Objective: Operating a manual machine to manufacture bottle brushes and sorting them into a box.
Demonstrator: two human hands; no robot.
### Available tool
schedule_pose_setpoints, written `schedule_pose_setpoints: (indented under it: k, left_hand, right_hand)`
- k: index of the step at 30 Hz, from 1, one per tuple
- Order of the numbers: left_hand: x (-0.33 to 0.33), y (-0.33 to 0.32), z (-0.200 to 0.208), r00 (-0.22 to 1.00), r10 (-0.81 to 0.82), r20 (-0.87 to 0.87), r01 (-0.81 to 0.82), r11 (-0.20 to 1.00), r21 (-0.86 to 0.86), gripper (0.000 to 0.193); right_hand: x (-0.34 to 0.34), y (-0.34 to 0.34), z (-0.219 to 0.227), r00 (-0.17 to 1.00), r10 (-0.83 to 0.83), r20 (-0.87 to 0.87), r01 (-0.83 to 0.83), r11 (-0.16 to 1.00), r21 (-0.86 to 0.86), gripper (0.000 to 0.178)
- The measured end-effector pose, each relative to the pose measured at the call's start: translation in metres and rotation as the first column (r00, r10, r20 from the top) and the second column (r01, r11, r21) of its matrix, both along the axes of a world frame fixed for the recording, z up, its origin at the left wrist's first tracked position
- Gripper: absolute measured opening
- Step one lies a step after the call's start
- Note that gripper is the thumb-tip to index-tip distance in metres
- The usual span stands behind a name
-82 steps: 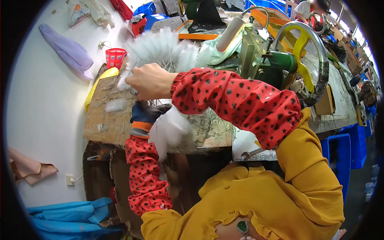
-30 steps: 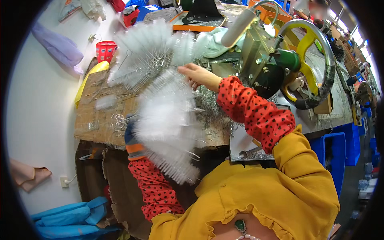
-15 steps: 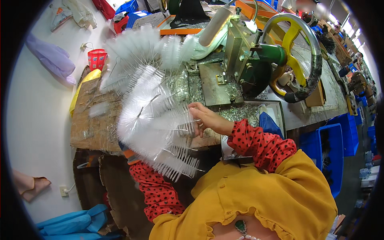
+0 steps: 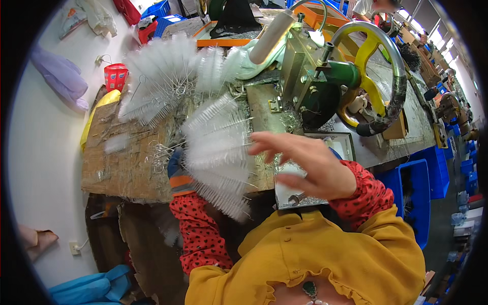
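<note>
A fan of white bristle brushes (image 4: 216,152) with twisted wire stems spreads over the near edge of the bench. Its wire loops gather at my left hand (image 4: 177,170), which wears a blue and orange glove and is closed on them; bristles partly cover the fingers. Just right of the brush tips hovers my bare right hand (image 4: 315,165), blurred a little, fingers stretched and apart with nothing in them. Beyond the fan lies a larger pile of similar brushes (image 4: 165,66), loops toward me. One single brush (image 4: 118,143) rests on the wood at the left.
A green machine (image 4: 343,73) with a yellow-spoked handwheel (image 4: 373,96) stands at the right of the bench (image 4: 127,170). Wire scraps lie about its metal plate (image 4: 262,104). A white tray (image 4: 345,144) sits before it, blue bins (image 4: 419,203) lower right. Another person (image 4: 373,10) is far back.
The fan of brushes has turned and flattened, uncovering my left glove and the loops. My right hand has drawn back to the right from the brush tips, its fingers spreading.
</note>
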State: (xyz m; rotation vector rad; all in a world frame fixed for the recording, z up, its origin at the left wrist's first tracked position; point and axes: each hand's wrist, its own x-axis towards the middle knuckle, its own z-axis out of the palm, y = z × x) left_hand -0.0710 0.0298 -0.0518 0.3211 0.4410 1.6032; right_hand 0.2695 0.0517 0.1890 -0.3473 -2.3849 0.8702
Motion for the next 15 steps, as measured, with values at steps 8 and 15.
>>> schedule_pose_setpoints:
  k: [8,15]
  left_hand:
    - [0.012,0.008,0.016,0.966,0.236,-0.108,-0.26,0.879,-0.401,0.033]
    - [-0.02,-0.005,0.057,0.991,-0.065,-0.115,0.072,0.996,0.055,0.018]
  right_hand:
    - [-0.112,0.009,-0.133,0.802,-0.195,0.565,-0.098,0.89,0.446,0.085]
    - [-0.034,0.019,-0.03,0.981,-0.134,-0.142,0.15,0.983,0.11,0.061]
